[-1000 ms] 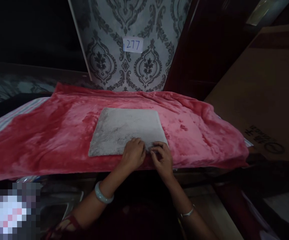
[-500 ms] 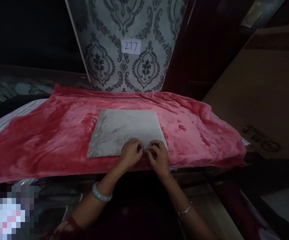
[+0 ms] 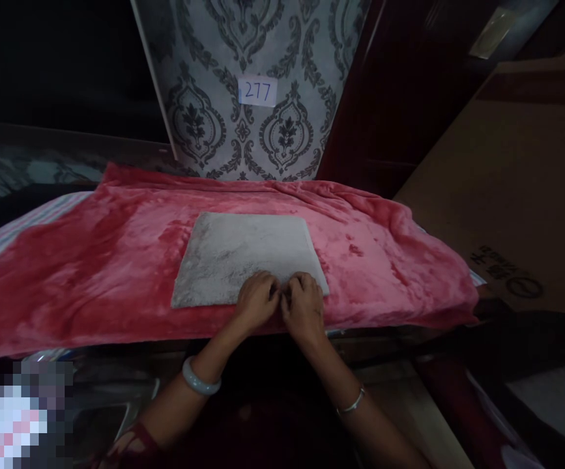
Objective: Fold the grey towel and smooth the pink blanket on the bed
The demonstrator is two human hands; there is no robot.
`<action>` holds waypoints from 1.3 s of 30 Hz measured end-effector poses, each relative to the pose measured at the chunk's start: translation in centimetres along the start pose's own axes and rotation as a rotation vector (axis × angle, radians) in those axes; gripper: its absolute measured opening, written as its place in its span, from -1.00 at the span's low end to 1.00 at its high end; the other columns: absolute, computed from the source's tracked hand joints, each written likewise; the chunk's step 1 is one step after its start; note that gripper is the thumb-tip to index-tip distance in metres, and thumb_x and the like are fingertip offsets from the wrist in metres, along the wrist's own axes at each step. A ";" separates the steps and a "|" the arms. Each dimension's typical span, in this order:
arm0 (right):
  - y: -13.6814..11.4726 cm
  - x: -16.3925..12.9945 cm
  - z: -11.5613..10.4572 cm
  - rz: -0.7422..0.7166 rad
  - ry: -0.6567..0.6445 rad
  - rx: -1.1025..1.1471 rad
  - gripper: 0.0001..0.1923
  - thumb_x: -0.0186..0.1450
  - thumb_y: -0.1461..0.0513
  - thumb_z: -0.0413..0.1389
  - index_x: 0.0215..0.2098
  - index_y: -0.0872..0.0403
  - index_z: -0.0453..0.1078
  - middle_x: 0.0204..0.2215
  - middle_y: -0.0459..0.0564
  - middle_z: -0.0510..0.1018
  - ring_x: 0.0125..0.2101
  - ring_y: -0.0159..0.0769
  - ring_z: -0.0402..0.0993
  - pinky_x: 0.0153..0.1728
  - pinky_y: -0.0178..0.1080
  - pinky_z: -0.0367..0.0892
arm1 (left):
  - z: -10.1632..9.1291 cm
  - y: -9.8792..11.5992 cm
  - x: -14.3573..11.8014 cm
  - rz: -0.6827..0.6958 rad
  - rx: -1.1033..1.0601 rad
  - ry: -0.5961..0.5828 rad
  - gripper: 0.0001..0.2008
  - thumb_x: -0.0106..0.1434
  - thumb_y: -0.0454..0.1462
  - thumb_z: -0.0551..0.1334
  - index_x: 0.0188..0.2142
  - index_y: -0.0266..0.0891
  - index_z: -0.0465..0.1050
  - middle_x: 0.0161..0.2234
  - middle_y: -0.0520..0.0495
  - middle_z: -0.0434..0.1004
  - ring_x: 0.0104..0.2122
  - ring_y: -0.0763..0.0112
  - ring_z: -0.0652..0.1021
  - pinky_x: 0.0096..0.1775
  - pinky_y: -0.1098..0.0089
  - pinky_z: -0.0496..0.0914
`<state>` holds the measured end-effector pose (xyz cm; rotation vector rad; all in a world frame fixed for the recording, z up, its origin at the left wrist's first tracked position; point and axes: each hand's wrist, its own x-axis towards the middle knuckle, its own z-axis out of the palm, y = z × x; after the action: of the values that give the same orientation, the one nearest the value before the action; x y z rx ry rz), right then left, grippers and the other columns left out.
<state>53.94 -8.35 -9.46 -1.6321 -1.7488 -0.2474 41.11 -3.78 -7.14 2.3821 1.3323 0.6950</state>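
My two hands meet at the near edge of a flat grey cloth (image 3: pixel 243 257), a fuzzy square lying smooth on a pink plush blanket (image 3: pixel 91 260). My left hand (image 3: pixel 257 301) rests knuckles-up on the cloth's front edge with its fingers curled down onto the fabric, and my right hand (image 3: pixel 304 305) sits touching it, just to its right, fingers bent the same way; both seem to pinch the hem, though I cannot tell how firmly. The rest of the cloth lies spread and unfolded, its far edge and both side edges flat (so, as I judge it, any folding is only at its start). Beyond the cloth stands a wall panel with a damask pattern and a small paper label (image 3: pixel 257 90) reading 277. A brown cardboard box (image 3: pixel 517 195) stands to the cloth's right.
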 end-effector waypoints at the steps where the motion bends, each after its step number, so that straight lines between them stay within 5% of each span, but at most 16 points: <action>1: 0.0 0.0 0.1 -0.007 -0.002 -0.003 -0.83 0.22 0.39 0.08 -0.27 0.02 0.35 -0.19 0.11 0.44 -0.19 -0.06 0.32 -0.19 -0.05 0.27 | 0.0 0.0 0.0 -0.008 0.007 -0.002 -0.87 0.23 -0.40 0.16 -0.38 -0.18 0.43 -0.31 -0.09 0.53 -0.21 0.25 0.50 -0.15 0.25 0.37; 8: 1.4 -1.0 0.4 -0.083 0.082 0.165 -0.87 0.33 0.36 0.06 -0.31 0.01 0.38 -0.28 0.04 0.45 -0.21 -0.12 0.34 -0.19 -0.10 0.27 | 0.0 -0.1 0.0 -0.008 -0.034 -0.003 -0.87 0.25 -0.40 0.15 -0.38 -0.18 0.41 -0.30 -0.08 0.53 -0.21 0.27 0.49 -0.12 0.27 0.36; 19: 1.4 -1.7 1.0 0.008 0.218 0.308 -0.88 0.36 0.33 0.07 -0.30 0.04 0.42 -0.30 0.01 0.44 -0.23 -0.19 0.36 -0.17 -0.13 0.32 | 0.1 -0.3 0.1 -0.008 -0.083 -0.002 -0.88 0.24 -0.41 0.17 -0.40 -0.20 0.40 -0.31 -0.07 0.52 -0.23 0.28 0.47 -0.15 0.29 0.33; 28: 1.1 -2.2 1.7 -0.076 0.289 0.220 -0.90 0.37 0.32 0.12 -0.27 0.06 0.49 -0.22 0.05 0.48 -0.15 -0.17 0.39 -0.12 -0.08 0.32 | 0.2 -0.3 0.1 -0.022 -0.114 -0.002 -0.87 0.23 -0.42 0.17 -0.41 -0.19 0.39 -0.32 -0.06 0.50 -0.23 0.28 0.46 -0.14 0.28 0.32; 39: 3.1 -3.7 1.6 -0.251 0.189 0.114 -0.63 0.38 0.39 0.04 0.04 -0.05 0.50 0.01 0.13 0.40 0.00 -0.15 0.36 -0.06 -0.05 0.45 | 0.1 -0.5 0.2 -0.047 -0.195 0.004 -0.88 0.22 -0.41 0.18 -0.42 -0.20 0.39 -0.35 -0.04 0.49 -0.25 0.30 0.47 -0.15 0.29 0.32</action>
<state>56.01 -9.81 -13.85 -1.2654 -1.7852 -0.3984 40.96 -3.36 -7.41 2.1906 1.2565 0.7788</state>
